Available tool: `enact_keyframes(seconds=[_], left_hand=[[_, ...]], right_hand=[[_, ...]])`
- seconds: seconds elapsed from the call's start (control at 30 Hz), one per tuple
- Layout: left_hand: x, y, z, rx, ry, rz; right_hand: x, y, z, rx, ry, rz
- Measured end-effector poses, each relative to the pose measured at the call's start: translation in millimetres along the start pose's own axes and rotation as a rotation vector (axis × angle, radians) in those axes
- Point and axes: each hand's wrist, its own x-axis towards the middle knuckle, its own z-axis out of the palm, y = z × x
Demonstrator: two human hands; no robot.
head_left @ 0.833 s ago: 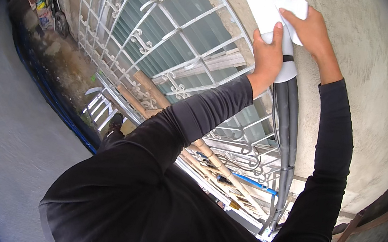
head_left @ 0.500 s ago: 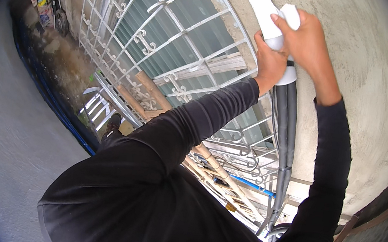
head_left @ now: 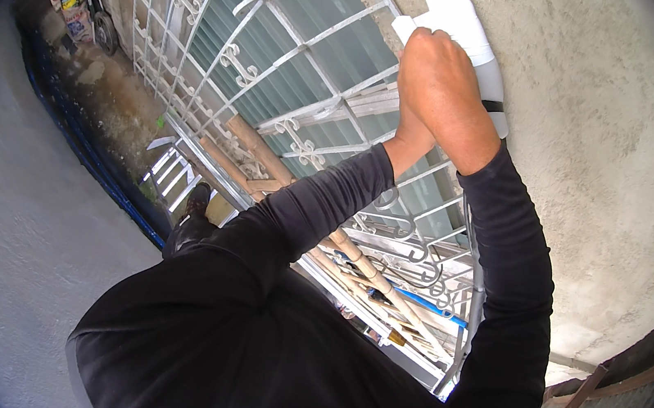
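Observation:
A bundle of pipes, wrapped in white tape [head_left: 459, 13], runs up the wall beside the window. Its lower part shows a smooth pale sleeve [head_left: 488, 81] with a black band [head_left: 492, 106] round it. My right hand [head_left: 444, 96] is closed in front of the bundle's left side, back of the hand toward me. At its fingertips sticks out the end of a white tape roll [head_left: 404, 28]. Just behind and below it is my left hand [head_left: 411, 139]; its fingers are hidden by the right one, so its grip does not show.
A white scrolled window grille [head_left: 305, 53] covers the window left of the bundle. Below are bamboo poles [head_left: 361, 258], a blue pipe [head_left: 433, 305] and a metal ladder [head_left: 170, 175]. A hand cart with bags [head_left: 76, 6] stands far left. Rough plastered wall [head_left: 597, 157] rises at right.
My right hand has passed from the bundle's right side across its front to the left, taking the tape roll along. My left hand has slid down and left, behind the right.

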Motion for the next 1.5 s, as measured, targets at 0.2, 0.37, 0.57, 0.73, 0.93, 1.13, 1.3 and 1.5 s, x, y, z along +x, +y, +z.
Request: enact_keyframes(seconds=[0.2,0.37,0.57,0.73,0.93,1.13,1.3,1.5], left_hand=[[26.1,28.5,7.1,-0.432,0.083,-0.3],[48.1,76.7,31.4,-0.395,0.356,-0.414],[47.7,114.6,39.4,-0.125,0.267,-0.527],[53.3,128.1,50.8,-0.064,0.145,-0.512],[58.4,119.5,40.0,-0.096,0.074,-0.567],[49.0,89.0,42.7,-0.385,-0.01,-0.447],[40.9,73.2,46.3,-0.493,-0.089,-0.426],[37.1,61.2,52.9,-0.52,0.015,-0.376]], right_hand=[[-28.2,-8.5,-23.6,0.199,0.099,0.183],[-34.9,51.1,-42.2,0.422,0.393,0.37],[-2.7,94.0,-16.3,0.626,0.248,0.482],[0.1,89.3,-14.5,0.605,0.212,0.505],[8.1,90.4,-26.0,0.416,0.086,0.509],[11.7,90.1,-20.5,0.324,0.186,0.494],[20.4,106.4,-30.6,0.064,0.122,0.409],[3.4,115.2,-57.4,0.333,-0.044,0.309]])
